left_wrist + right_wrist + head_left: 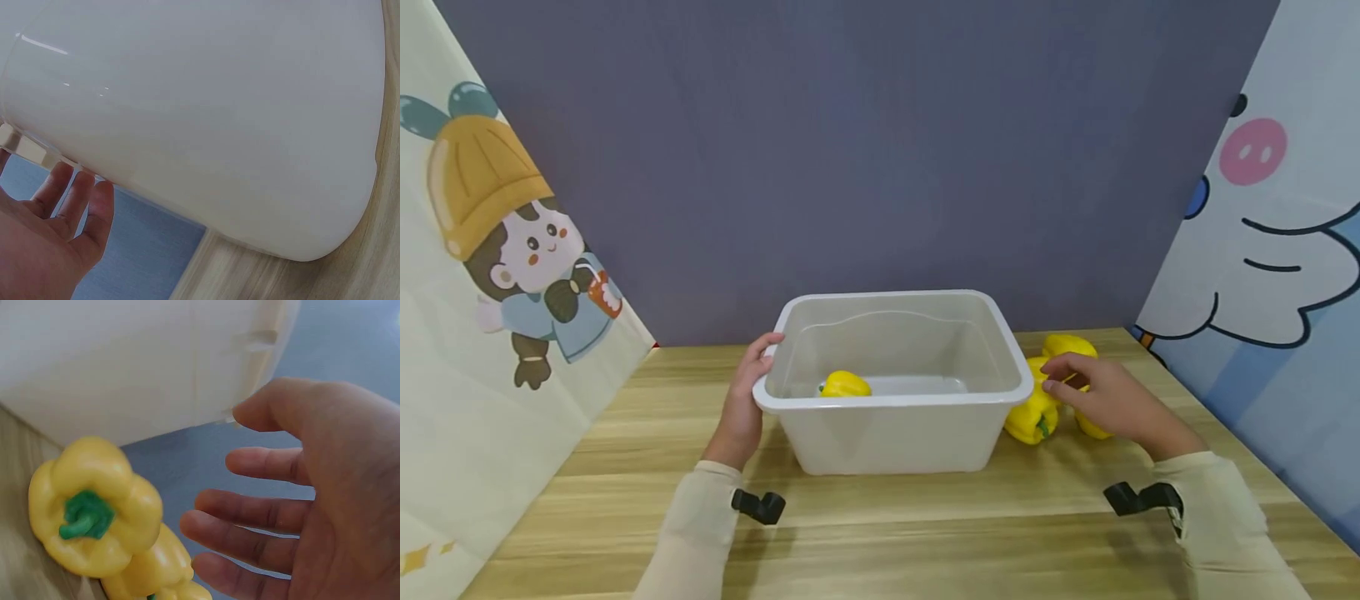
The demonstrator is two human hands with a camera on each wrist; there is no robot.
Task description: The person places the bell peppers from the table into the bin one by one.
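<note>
A white plastic bin (891,437) stands upright on the table, with one yellow bell pepper (847,384) inside it towards the left. My left hand (747,408) is at the bin's left rim; in the left wrist view its fingertips touch the edge of the rim, the fingers only slightly bent. Several yellow bell peppers (1028,422) lie close together beside the bin's right side. Over them hovers my right hand (1101,396), its fingers spread and holding nothing. In the right wrist view, one pepper (94,509) shows its green stem, and the fingertips are near the peppers behind it.
A wood-grain table (880,542) carries everything. Behind the bin rises a plain grey-purple panel (850,150). Printed cartoon panels flank the table on the left (490,433) and right (1300,333). Black camera mounts are strapped to both wrists.
</note>
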